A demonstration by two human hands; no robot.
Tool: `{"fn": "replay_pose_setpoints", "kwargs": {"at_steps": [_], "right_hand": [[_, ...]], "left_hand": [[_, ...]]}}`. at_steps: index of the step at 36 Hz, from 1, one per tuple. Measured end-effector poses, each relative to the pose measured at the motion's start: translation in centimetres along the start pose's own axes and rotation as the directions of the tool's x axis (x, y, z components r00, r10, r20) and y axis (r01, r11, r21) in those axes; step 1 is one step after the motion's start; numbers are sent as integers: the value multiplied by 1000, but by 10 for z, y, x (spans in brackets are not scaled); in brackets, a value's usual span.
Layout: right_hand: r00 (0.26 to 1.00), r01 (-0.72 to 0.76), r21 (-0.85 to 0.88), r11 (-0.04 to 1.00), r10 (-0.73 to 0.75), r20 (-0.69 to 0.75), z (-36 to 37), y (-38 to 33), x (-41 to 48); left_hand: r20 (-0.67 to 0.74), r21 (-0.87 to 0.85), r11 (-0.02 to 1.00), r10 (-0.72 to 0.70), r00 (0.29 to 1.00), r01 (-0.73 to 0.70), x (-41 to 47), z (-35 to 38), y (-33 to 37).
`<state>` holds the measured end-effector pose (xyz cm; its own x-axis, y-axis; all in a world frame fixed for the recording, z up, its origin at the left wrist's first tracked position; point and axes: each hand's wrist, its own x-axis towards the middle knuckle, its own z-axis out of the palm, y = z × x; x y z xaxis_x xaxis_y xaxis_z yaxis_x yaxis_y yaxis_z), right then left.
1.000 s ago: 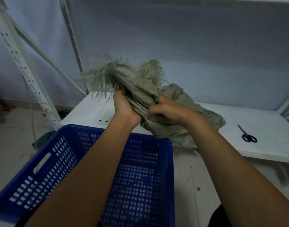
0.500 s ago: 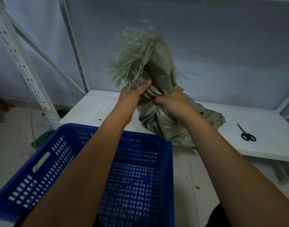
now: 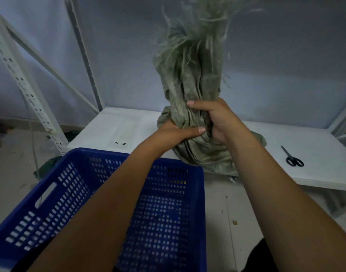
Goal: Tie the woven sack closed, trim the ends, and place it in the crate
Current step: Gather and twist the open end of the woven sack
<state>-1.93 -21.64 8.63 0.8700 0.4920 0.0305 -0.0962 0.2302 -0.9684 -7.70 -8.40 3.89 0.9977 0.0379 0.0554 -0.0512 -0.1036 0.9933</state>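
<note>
Head view: the woven sack (image 3: 191,81), its frayed mouth bent leftward earlier, now stands upright on the bench (image 3: 119,124); left hand (image 3: 176,134) and right hand (image 3: 217,118) each keep a clenched grip round its gathered neck; knot likely unfinished; scissors (image 3: 293,160) untouched.

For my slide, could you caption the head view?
Left hand and right hand grip the woven sack by the crate.

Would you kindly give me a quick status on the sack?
Left hand and right hand grip woven sack neck, frayed end up. Scissors idle on white shelf. Nothing blocking blue crate.
</note>
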Motion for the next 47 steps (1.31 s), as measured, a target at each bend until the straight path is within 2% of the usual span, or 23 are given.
{"fn": "replay_pose_setpoints", "kwargs": {"at_steps": [4, 8, 12, 15, 18, 21, 24, 27, 30, 32, 34, 37, 39, 41, 44, 47], "right_hand": [[1000, 11, -9, 1000, -11, -3, 4, 3, 0], [995, -31, -34, 999, 34, 89, 9, -3, -5], [972, -107, -78, 991, 120, 204, 11, -10, -10], [966, -130, -27, 991, 133, 222, 12, -7, -10], [984, -74, 12, 997, 71, 165, 15, -4, -6], [999, 34, 22, 999, -35, 27, 17, -3, 4], [990, 140, 7, 990, -140, -26, 17, -6, 9], [980, 197, -13, 980, -197, -7, 19, -8, 8], [981, 191, -24, 981, -191, -22, 23, -8, 4], [980, 193, -11, 981, -193, -42, 25, -6, 2], [974, 219, 1, 976, -218, -66, 28, -5, 2], [968, 233, 65, 970, -224, -115, 30, -2, 3], [976, 207, 141, 968, -194, -101, 29, 0, 7], [988, 148, 147, 978, -140, -60, 27, 1, 8], [1000, 18, 5, 1000, -18, 11, 21, 6, 6], [986, -80, -264, 961, 115, 122, 17, 20, 7]], "left_hand": [[78, 138, 987, -94, 992, 83, 2, -11, 2], [67, 233, 956, -201, 977, 180, 4, -26, -3], [65, 433, 856, -341, 938, 281, 4, -39, -15], [50, 510, 800, -393, 918, 315, 0, -41, -12], [84, 574, 754, -443, 892, 320, -2, -39, -9], [162, 644, 696, -530, 833, 317, -5, -33, -8], [226, 653, 695, -558, 799, 301, -7, -26, -14], [271, 527, 791, -503, 821, 310, -12, -19, -9], [298, 323, 905, -376, 878, 278, -18, -11, 4], [260, 177, 960, -256, 931, 215, -20, -5, 10], [160, -3, 992, -128, 979, 130, -19, -2, 12], [16, -252, 968, 9, 1000, -4, -11, -1, 13], [-55, -334, 941, 36, 998, -52, -8, -3, 12], [-100, -390, 916, 54, 994, -89, -8, -3, 13], [-182, -485, 863, 56, 982, -139, -9, -4, 14], [-261, -570, 804, 20, 965, -171, -6, -11, 15]]}}
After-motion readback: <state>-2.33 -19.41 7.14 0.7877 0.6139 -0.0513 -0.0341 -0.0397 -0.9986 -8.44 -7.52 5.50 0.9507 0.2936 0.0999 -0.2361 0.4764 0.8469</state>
